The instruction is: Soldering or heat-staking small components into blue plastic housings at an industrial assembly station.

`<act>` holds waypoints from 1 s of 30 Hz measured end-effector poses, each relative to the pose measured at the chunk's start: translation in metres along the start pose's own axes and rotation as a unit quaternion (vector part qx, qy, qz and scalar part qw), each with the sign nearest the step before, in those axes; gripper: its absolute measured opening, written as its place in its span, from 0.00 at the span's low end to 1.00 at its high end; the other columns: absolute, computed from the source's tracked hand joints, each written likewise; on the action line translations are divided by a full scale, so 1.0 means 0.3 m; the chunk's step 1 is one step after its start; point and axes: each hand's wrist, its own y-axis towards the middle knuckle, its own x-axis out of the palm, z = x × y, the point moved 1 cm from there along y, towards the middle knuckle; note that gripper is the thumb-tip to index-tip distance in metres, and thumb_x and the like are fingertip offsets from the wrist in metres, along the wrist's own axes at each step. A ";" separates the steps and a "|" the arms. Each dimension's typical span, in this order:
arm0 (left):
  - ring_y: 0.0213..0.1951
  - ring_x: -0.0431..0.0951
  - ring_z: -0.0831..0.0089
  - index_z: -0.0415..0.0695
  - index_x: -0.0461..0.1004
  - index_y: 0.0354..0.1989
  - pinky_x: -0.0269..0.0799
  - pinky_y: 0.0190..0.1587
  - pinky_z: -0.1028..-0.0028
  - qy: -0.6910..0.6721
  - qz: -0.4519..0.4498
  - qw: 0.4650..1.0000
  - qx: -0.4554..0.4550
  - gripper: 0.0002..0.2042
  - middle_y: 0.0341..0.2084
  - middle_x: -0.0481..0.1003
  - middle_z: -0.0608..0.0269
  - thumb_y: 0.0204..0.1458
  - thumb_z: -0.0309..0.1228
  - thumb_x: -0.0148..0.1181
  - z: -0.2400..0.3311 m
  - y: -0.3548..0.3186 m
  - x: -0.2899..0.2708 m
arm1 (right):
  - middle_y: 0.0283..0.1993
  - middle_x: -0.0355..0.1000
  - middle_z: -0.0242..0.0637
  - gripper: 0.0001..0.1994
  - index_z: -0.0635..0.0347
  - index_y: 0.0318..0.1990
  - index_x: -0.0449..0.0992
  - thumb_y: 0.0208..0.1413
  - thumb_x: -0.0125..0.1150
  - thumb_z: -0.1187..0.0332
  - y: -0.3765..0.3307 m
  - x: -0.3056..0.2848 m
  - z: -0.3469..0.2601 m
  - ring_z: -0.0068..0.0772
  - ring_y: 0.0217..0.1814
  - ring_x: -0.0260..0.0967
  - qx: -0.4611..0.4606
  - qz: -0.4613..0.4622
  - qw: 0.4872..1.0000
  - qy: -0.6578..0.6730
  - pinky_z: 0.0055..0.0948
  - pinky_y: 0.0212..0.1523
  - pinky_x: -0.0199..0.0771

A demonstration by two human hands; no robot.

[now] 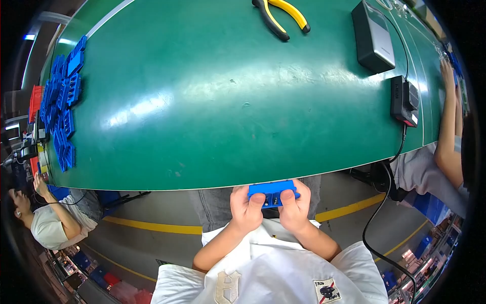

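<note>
A small blue plastic housing [273, 188] with dark openings on its near side is held between both hands, just off the table's front edge. My left hand [246, 207] is closed round its left end, the thumb pressed on the near face. On the other end my right hand [295, 205] grips in the same way, thumb on the near face. The fingers behind the housing are mostly hidden.
Blue plastic parts [62, 101] lie heaped at the green table's [202, 101] left edge. Yellow-black pliers [281, 19] lie at the far side. A grey-black box [373, 40] and a black corded device [404, 101] stand right. Co-workers [63, 220] sit at left and right [445, 137].
</note>
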 end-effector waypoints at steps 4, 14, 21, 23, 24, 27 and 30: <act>0.37 0.74 0.68 0.35 0.73 0.44 0.67 0.40 0.71 0.026 0.005 0.999 0.020 0.24 0.35 0.76 0.57 0.59 0.49 0.52 0.000 0.003 -0.005 | 0.31 0.72 0.38 0.19 0.67 0.41 0.74 0.61 0.54 0.55 -0.004 -0.001 0.006 0.28 0.30 0.66 0.015 0.003 1.000 -0.014 0.26 0.32 0.64; 0.39 0.75 0.69 0.33 0.72 0.45 0.68 0.42 0.71 -0.002 -0.003 1.000 0.019 0.25 0.37 0.76 0.56 0.60 0.49 0.51 -0.020 0.001 -0.015 | 0.31 0.72 0.40 0.20 0.67 0.40 0.75 0.60 0.55 0.53 0.015 0.002 0.000 0.33 0.30 0.68 -0.042 0.001 0.997 -0.068 0.29 0.33 0.64; 0.35 0.74 0.73 0.33 0.72 0.44 0.68 0.38 0.74 -0.013 0.018 1.000 -0.005 0.23 0.35 0.75 0.59 0.60 0.47 0.51 0.033 -0.001 0.013 | 0.29 0.72 0.39 0.19 0.67 0.39 0.75 0.61 0.54 0.55 -0.003 0.008 -0.035 0.30 0.27 0.65 0.007 0.007 0.996 -0.086 0.28 0.30 0.63; 0.32 0.71 0.78 0.35 0.72 0.40 0.65 0.33 0.77 -0.020 0.031 0.999 -0.033 0.22 0.32 0.74 0.63 0.61 0.47 0.51 0.063 0.005 0.030 | 0.28 0.70 0.37 0.17 0.67 0.38 0.74 0.61 0.53 0.57 -0.011 0.024 -0.048 0.25 0.27 0.63 0.043 0.045 0.997 -0.049 0.26 0.29 0.61; 0.29 0.68 0.83 0.37 0.73 0.36 0.62 0.29 0.79 -0.027 0.042 0.997 -0.059 0.20 0.29 0.72 0.68 0.61 0.47 0.50 0.080 0.008 0.038 | 0.28 0.70 0.37 0.17 0.67 0.38 0.74 0.61 0.53 0.57 -0.013 0.027 -0.058 0.25 0.27 0.63 0.046 0.044 0.997 -0.049 0.26 0.29 0.61; 0.28 0.67 0.84 0.39 0.72 0.34 0.62 0.28 0.80 -0.087 0.057 0.985 -0.135 0.18 0.27 0.72 0.69 0.62 0.44 0.49 0.142 0.010 0.063 | 0.27 0.69 0.33 0.15 0.67 0.38 0.73 0.63 0.52 0.60 -0.025 0.042 -0.101 0.19 0.28 0.60 0.099 0.051 0.994 -0.014 0.22 0.29 0.60; 0.28 0.68 0.83 0.40 0.71 0.34 0.62 0.28 0.80 -0.112 0.073 0.971 -0.197 0.17 0.27 0.72 0.69 0.63 0.43 0.49 0.186 0.012 0.072 | 0.28 0.66 0.26 0.15 0.66 0.36 0.72 0.64 0.50 0.61 -0.013 0.078 -0.148 0.15 0.30 0.56 0.139 0.082 0.987 0.026 0.21 0.28 0.56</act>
